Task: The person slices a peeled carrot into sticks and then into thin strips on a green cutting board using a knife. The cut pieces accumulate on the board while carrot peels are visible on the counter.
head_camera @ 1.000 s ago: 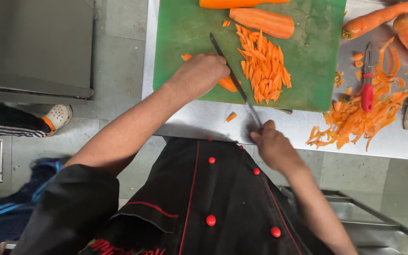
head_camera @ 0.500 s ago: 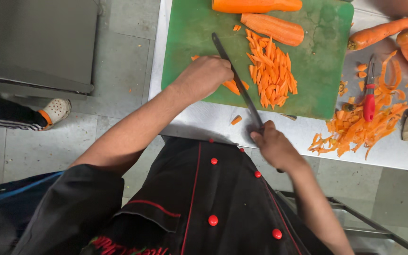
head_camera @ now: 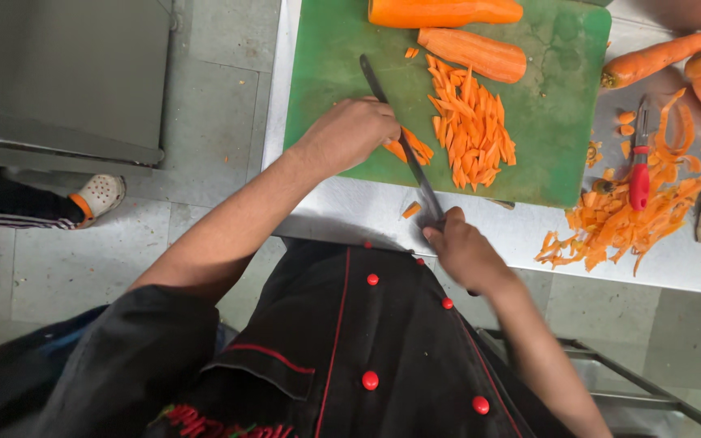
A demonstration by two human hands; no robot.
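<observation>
Carrot slices [head_camera: 409, 147] lie on the green board [head_camera: 326, 73], pinned under my left hand [head_camera: 350, 134], fingers curled together. My right hand [head_camera: 460, 243] clamps the knife [head_camera: 399, 142] at six o'clock. Cut sticks [head_camera: 472, 130] crowd three o'clock; a red peeler [head_camera: 639, 166] sits among peelings [head_camera: 626, 223] beyond.

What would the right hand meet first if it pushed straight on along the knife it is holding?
The right hand points up the knife toward the left hand, which holds carrot slices on the green board. It would likely meet those slices first; depth is unclear.
</observation>
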